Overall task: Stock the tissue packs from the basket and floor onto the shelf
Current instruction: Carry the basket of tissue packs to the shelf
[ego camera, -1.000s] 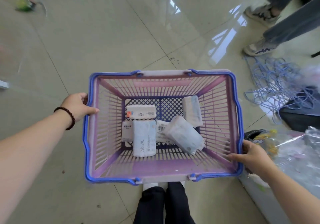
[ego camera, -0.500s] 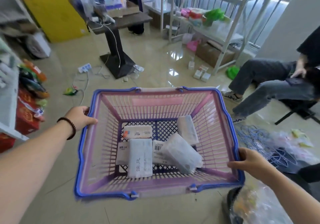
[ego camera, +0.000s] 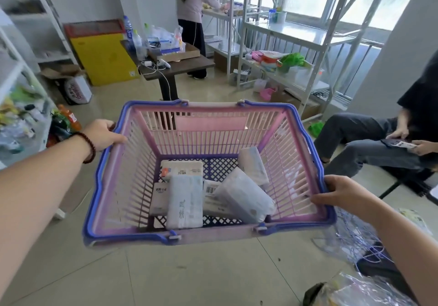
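Observation:
I hold a pink basket with a blue rim [ego camera: 132, 182] in the air in front of me. My left hand [ego camera: 104, 134] grips its left rim, a dark bead bracelet on the wrist. My right hand [ego camera: 341, 193] grips the right rim. Several white and pale blue tissue packs [ego camera: 186, 200] lie loose on the basket's bottom, one large pack [ego camera: 244, 196] slanting across the others. A white shelf unit [ego camera: 14, 106] with goods stands at the far left edge.
A dark table [ego camera: 180, 65] with bottles and cables stands straight ahead. Metal racks [ego camera: 284, 35] line the window. One person stands at the back, another sits at the right with a phone. Blue cord [ego camera: 355, 237] and plastic bags lie on the floor at the right.
The basket has been lifted off the floor with both hands on its rims. My view has tilted up from the floor to the room. The packs stay in place.

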